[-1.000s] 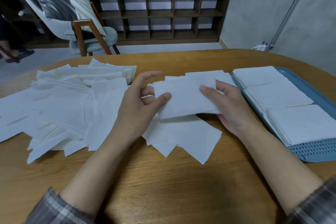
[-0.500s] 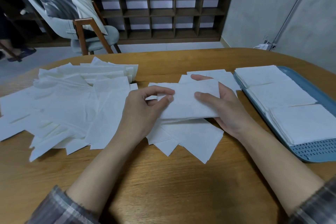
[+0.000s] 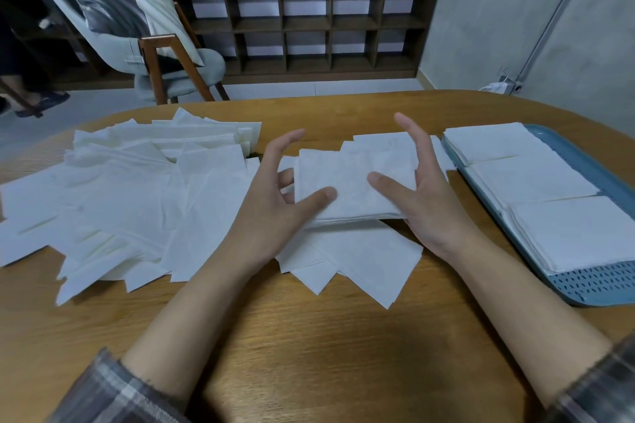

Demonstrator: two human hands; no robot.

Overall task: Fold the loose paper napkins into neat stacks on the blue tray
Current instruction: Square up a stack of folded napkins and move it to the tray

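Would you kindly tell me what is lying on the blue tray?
Three stacks of folded napkins sit in a row on the blue tray. Only its near perforated strip and right rim show; the floor beneath them is hidden.

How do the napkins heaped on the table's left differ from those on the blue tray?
The left heap is fanned out, its sheets overlapping at odd angles; the tray stacks sit squared, three in a row. The left heap lies directly on the wooden table; the tray stacks lie in the blue tray. Both are white paper.
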